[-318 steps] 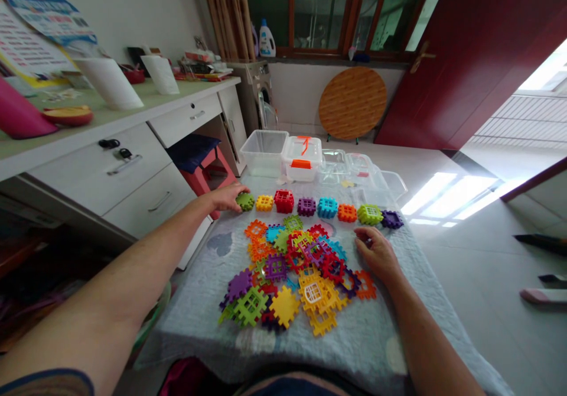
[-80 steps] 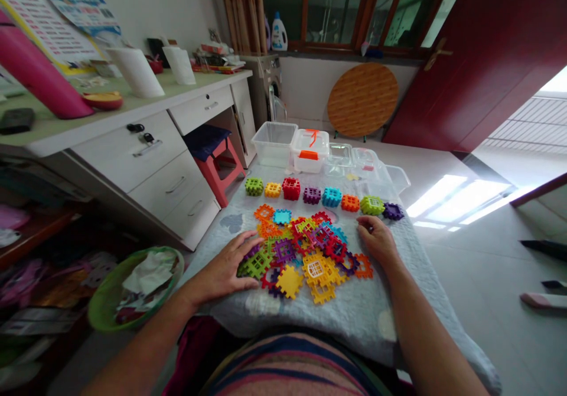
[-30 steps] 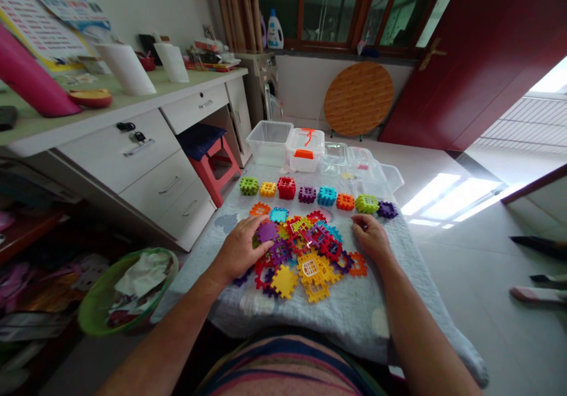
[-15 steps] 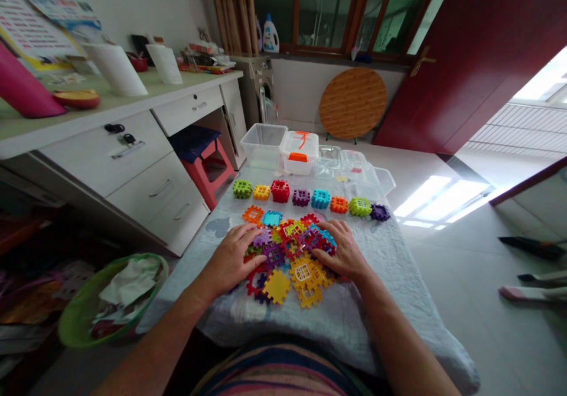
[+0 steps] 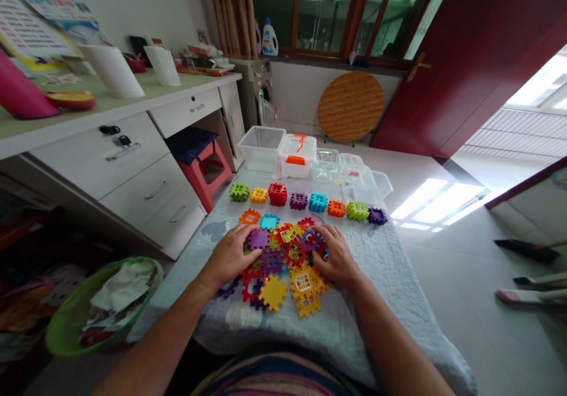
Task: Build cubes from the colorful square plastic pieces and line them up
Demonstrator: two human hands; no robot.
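A pile of flat notched plastic pieces lies on the cloth-covered table (image 5: 390, 278), with a yellow piece (image 5: 273, 293) at its near side. My left hand (image 5: 233, 255) rests at the pile's left edge, thumb and fingers apart around a purple piece (image 5: 258, 239). My right hand (image 5: 337, 258) curls over the pile's right side, its thumb and fingers on a dark purple and red piece (image 5: 312, 241). Behind the pile runs a row of built cubes, among them a red one (image 5: 278, 194) and a blue one (image 5: 318, 202).
Clear plastic boxes (image 5: 262, 155) and a lidded box with orange clips (image 5: 297, 158) stand at the table's far end. To the left are a red stool (image 5: 204, 177), a drawer desk (image 5: 146, 177) and a green basket (image 5: 55, 325).
My right hand's fingers have closed in around the dark purple and red piece. My left hand has shifted slightly left, and more of the purple piece shows. The view has moved a little.
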